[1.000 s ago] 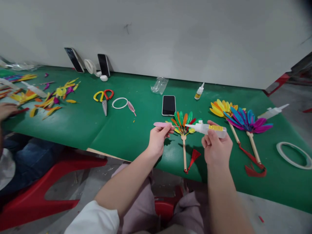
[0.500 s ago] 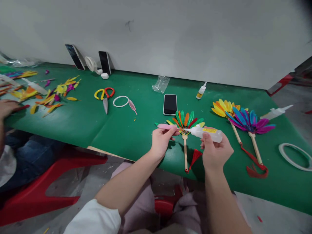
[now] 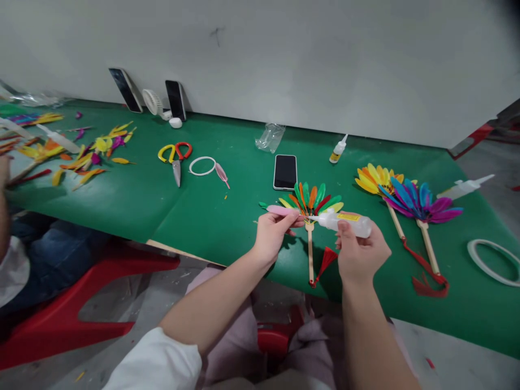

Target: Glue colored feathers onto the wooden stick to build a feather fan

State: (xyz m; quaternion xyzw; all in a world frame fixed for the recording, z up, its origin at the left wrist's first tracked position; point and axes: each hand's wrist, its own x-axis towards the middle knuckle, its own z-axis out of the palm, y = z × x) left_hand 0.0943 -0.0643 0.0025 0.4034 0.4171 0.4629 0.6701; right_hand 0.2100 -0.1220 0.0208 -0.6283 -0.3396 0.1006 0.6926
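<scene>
My left hand [image 3: 272, 230] is closed in a pinch on a slim pink feather-shaped piece [image 3: 278, 210], whose thin end points right. My right hand [image 3: 363, 251] grips a clear glue bottle [image 3: 345, 221] with a yellow label, tilted on its side. The bottle's nozzle meets, or nearly meets, the piece's thin end; I cannot tell which. Beneath both hands lies a feather fan [image 3: 313, 197] with green, orange, red and yellow feathers, a wooden handle [image 3: 311, 254] and a red tassel [image 3: 328, 261]. My fingers hide part of the fan's left side.
Right of me lie a yellow fan [image 3: 377, 179], a blue-purple fan [image 3: 430, 205], another glue bottle [image 3: 463, 188] and a tape ring [image 3: 493, 262]. Farther back are a phone [image 3: 285, 172] and a small bottle [image 3: 338, 150]. Scissors [image 3: 176, 160] and loose feathers [image 3: 99, 149] lie left, near another person's arm [image 3: 4, 216].
The view has shifted slightly. My hands keep the same grips, with the nozzle still at the pink piece's thin end. The other person's hand at the left has drawn mostly out of view.
</scene>
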